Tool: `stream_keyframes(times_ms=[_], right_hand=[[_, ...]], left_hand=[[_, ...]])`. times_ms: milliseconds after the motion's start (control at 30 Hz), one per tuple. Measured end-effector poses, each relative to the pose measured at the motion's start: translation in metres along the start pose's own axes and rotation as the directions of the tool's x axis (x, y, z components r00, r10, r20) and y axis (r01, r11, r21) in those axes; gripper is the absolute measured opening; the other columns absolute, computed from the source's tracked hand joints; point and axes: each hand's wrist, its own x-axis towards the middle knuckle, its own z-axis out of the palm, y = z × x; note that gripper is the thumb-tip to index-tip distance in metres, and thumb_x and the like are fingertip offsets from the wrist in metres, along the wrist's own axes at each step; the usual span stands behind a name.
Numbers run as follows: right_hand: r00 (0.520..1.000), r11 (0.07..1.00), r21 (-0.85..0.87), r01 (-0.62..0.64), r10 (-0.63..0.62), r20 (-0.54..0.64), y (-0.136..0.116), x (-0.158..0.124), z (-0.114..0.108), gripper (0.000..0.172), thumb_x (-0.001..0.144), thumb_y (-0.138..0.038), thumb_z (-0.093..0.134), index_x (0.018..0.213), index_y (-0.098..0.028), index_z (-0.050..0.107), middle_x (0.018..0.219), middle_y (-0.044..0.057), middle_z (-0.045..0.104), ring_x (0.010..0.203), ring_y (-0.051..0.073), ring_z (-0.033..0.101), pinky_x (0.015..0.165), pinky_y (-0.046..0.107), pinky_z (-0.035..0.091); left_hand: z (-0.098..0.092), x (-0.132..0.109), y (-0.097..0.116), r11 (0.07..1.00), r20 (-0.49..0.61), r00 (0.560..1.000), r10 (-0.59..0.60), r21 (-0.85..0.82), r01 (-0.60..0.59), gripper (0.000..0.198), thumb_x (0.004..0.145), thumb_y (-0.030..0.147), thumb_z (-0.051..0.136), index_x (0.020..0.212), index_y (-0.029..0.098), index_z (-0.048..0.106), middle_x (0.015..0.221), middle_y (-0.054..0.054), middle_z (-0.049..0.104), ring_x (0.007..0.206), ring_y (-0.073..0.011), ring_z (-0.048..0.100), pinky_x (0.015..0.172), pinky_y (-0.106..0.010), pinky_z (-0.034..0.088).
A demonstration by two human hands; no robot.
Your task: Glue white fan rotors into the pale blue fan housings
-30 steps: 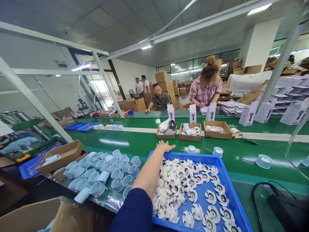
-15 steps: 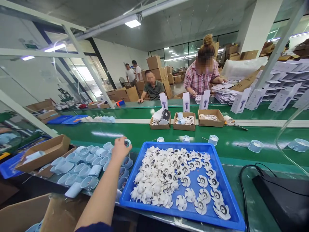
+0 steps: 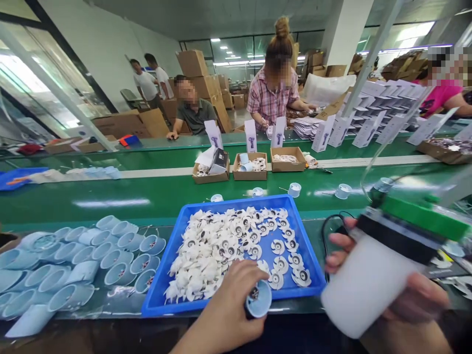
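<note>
Left hand [image 3: 221,314]: grip closed around pale blue plastic cup [image 3: 258,298], blue tray [image 3: 236,200] at 12 o'clock. Right hand [image 3: 415,300]: grip wrapped around white green-capped cylinder [image 3: 363,285] (blurred).

Tilted pale blue plastic cup [image 3: 259,299] and white green-topped canister [image 3: 365,285], both held.

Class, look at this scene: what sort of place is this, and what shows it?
Probably a factory assembly line for a small appliance. A long green conveyor belt runs past seated workers, a blue plastic tray holds loose white plastic fan impellers, and cardboard cartons stand stacked behind.
</note>
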Motion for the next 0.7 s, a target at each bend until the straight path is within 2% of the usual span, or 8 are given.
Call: stream_keyframes(times_ms=[33, 67, 133, 233, 300, 400, 567, 700], right_hand=[[0.993, 0.959, 0.269, -0.091, 0.066, 0.098, -0.004, 0.006, 0.011, 0.072, 0.078, -0.075, 0.052, 0.136, -0.034, 0.042, 0.111, 0.013, 0.059, 0.083, 0.03, 0.066, 0.063, 0.042, 0.055], [0.983, 0.879, 0.452, -0.151, 0.085, 0.163, -0.008, 0.012, 0.023, 0.072, 0.074, -0.068, 0.063, 0.135, -0.036, 0.042, 0.105, 0.009, 0.059, 0.081, 0.028, 0.064, 0.063, 0.04, 0.054], [0.979, 0.744, 0.646, -0.172, 0.054, 0.198, -0.015, 0.021, 0.046, 0.074, 0.069, -0.053, 0.075, 0.133, -0.039, 0.042, 0.095, 0.003, 0.056, 0.079, 0.023, 0.06, 0.068, 0.038, 0.052], [0.986, 0.737, 0.669, -0.094, -0.025, 0.166, -0.019, 0.028, 0.066, 0.075, 0.07, -0.052, 0.08, 0.134, -0.037, 0.042, 0.093, 0.001, 0.053, 0.078, 0.021, 0.058, 0.071, 0.036, 0.05], [0.986, 0.754, 0.653, -0.072, -0.046, 0.162, -0.018, 0.028, 0.07, 0.075, 0.072, -0.052, 0.079, 0.135, -0.037, 0.042, 0.095, 0.002, 0.053, 0.08, 0.021, 0.057, 0.071, 0.035, 0.049], [0.987, 0.762, 0.644, -0.062, -0.047, 0.151, -0.015, 0.025, 0.067, 0.071, 0.074, -0.046, 0.077, 0.134, -0.038, 0.042, 0.094, 0.002, 0.054, 0.081, 0.022, 0.057, 0.071, 0.035, 0.049], [0.983, 0.776, 0.626, -0.078, -0.045, 0.178, -0.016, 0.023, 0.062, 0.07, 0.075, -0.043, 0.077, 0.134, -0.038, 0.041, 0.093, 0.001, 0.055, 0.08, 0.021, 0.056, 0.071, 0.035, 0.049], [0.992, 0.766, 0.639, -0.072, -0.013, 0.128, -0.017, 0.025, 0.064, 0.07, 0.074, -0.043, 0.079, 0.134, -0.035, 0.044, 0.094, 0.003, 0.055, 0.08, 0.021, 0.056, 0.071, 0.035, 0.049]], left_hand=[[0.01, 0.007, 0.009, 1.0, 0.01, 1.0, 0.02, 0.001, -0.02, 0.063, 0.06, 0.005, 0.066, 0.118, 0.029, 0.056, 0.116, -0.007, 0.064, 0.114, -0.0293, 0.059, 0.106, -0.051, 0.043], [0.017, 0.012, 0.016, 0.999, 0.013, 0.999, 0.039, -0.011, -0.039, 0.061, 0.061, 0.007, 0.07, 0.117, 0.028, 0.055, 0.114, -0.007, 0.065, 0.11, -0.0288, 0.06, 0.103, -0.05, 0.046], [0.028, 0.018, 0.024, 0.996, -0.004, 0.998, 0.068, -0.055, -0.068, 0.064, 0.061, 0.025, 0.083, 0.117, 0.027, 0.052, 0.109, -0.007, 0.065, 0.098, -0.0278, 0.064, 0.089, -0.045, 0.053], [0.035, 0.02, 0.027, 0.987, -0.074, 0.99, 0.121, -0.099, -0.128, 0.069, 0.062, 0.059, 0.081, 0.115, 0.026, 0.053, 0.102, -0.007, 0.068, 0.087, -0.0269, 0.065, 0.073, -0.039, 0.053], [0.037, 0.02, 0.029, 0.982, -0.105, 0.984, 0.145, -0.104, -0.156, 0.061, 0.07, 0.066, 0.071, 0.112, 0.025, 0.056, 0.099, -0.007, 0.069, 0.084, -0.0262, 0.066, 0.072, -0.038, 0.051], [0.038, 0.022, 0.033, 0.983, -0.11, 0.984, 0.141, -0.103, -0.152, 0.054, 0.075, 0.067, 0.065, 0.107, 0.024, 0.06, 0.098, -0.007, 0.069, 0.083, -0.0256, 0.066, 0.07, -0.037, 0.05], [0.04, 0.027, 0.035, 0.983, -0.066, 0.991, 0.119, -0.133, -0.127, 0.048, 0.074, 0.065, 0.066, 0.098, 0.023, 0.062, 0.09, -0.005, 0.07, 0.079, -0.0246, 0.066, 0.067, -0.036, 0.046], [0.039, 0.03, 0.039, 0.992, -0.014, 0.996, 0.083, -0.098, -0.084, 0.048, 0.065, 0.056, 0.078, 0.095, 0.022, 0.062, 0.091, -0.005, 0.07, 0.079, -0.0254, 0.065, 0.067, -0.036, 0.045]])
